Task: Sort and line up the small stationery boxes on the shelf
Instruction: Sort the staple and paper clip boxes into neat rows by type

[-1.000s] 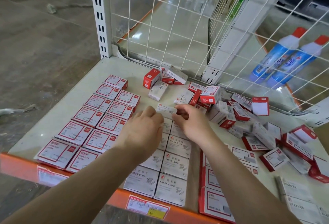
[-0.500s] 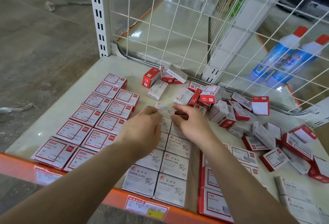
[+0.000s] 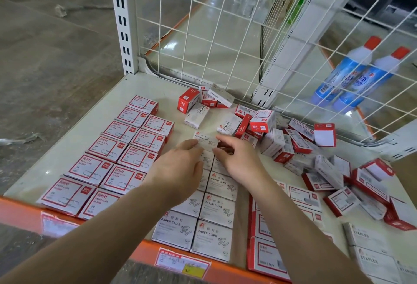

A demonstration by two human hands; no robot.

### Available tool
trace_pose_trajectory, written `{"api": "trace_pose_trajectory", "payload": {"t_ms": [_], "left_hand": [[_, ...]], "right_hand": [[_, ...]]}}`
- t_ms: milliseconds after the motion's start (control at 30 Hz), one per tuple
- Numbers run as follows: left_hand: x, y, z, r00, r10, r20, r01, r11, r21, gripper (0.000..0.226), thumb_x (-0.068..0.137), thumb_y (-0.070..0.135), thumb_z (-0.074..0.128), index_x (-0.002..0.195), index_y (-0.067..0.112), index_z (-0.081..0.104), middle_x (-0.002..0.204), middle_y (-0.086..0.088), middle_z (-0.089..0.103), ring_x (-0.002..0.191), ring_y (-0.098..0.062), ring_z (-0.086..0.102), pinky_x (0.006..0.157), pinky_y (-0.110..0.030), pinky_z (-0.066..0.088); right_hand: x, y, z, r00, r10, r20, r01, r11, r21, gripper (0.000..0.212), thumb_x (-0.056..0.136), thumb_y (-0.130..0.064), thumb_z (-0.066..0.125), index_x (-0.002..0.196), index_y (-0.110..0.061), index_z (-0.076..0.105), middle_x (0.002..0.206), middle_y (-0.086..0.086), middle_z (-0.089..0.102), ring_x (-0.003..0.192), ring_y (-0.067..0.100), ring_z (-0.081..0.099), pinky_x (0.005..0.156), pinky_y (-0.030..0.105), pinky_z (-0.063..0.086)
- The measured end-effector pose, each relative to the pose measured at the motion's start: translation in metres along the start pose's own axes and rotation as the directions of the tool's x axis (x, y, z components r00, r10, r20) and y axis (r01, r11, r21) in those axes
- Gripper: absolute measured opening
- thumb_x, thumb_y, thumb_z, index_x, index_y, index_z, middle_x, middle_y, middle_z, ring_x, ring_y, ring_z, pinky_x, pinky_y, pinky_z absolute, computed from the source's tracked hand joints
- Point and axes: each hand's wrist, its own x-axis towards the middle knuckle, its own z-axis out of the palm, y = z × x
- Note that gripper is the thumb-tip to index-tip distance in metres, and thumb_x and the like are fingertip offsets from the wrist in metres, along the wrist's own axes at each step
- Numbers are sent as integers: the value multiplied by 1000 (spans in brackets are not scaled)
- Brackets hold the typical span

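A grey paper-clip box (image 3: 205,139) lies at the far end of two columns of grey paper-clip boxes (image 3: 213,222) in the shelf's middle. My left hand (image 3: 180,171) pinches its left edge and my right hand (image 3: 239,159) pinches its right edge. My hands hide the boxes just below it. Two neat columns of red-bordered paper-clip boxes (image 3: 119,157) fill the left side. A loose heap of red and white boxes (image 3: 293,146) sprawls across the back and right. Red-edged boxes (image 3: 268,259) and grey staples boxes (image 3: 372,259) line the front right.
The cream shelf board (image 3: 67,143) has an orange front rail (image 3: 20,213) with price labels (image 3: 182,263). A white wire grid (image 3: 216,31) closes the back, with a slotted upright (image 3: 123,22) at the left corner. Two blue bottles (image 3: 352,78) lie behind the grid.
Both hands have stayed around the same grey box at the top of the columns, shifting only slightly. The view has tilted a little.
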Motion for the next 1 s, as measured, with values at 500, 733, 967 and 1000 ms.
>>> {"api": "trace_pose_trajectory", "payload": {"t_ms": [500,733,967,1000], "left_hand": [[-9,13,11,992,119,-51,-116,991,64,41,98,30,29,138,27,37,147,11,28,135,-9,21,107,-21,19],[-7,15,13,985,171,-22,-168,981,96,41,99,30,28,139,28,35,144,13,30,133,-7,23,107,-20,18],[-6,12,14,984,174,-27,-172,983,59,40,99,31,29,137,28,39,141,14,34,130,-7,27,105,-21,23],[-6,12,14,985,171,-23,-170,984,58,40,99,32,29,138,28,39,141,14,34,130,-7,27,106,-21,24]], "right_hand": [[-5,22,-20,958,20,-286,-3,998,60,22,91,-16,55,111,-18,64,101,-9,63,88,1,54,70,5,36],[11,25,-22,919,105,-381,-117,993,-6,26,88,-35,60,97,-12,67,85,-6,63,75,5,54,59,9,35],[25,20,-19,904,151,-399,-183,982,-43,27,86,-36,62,70,-14,61,60,-9,54,55,4,49,50,17,34],[26,21,-19,904,156,-399,-188,981,-43,27,87,-35,61,69,-14,61,59,-10,52,55,4,49,48,17,32]]}}
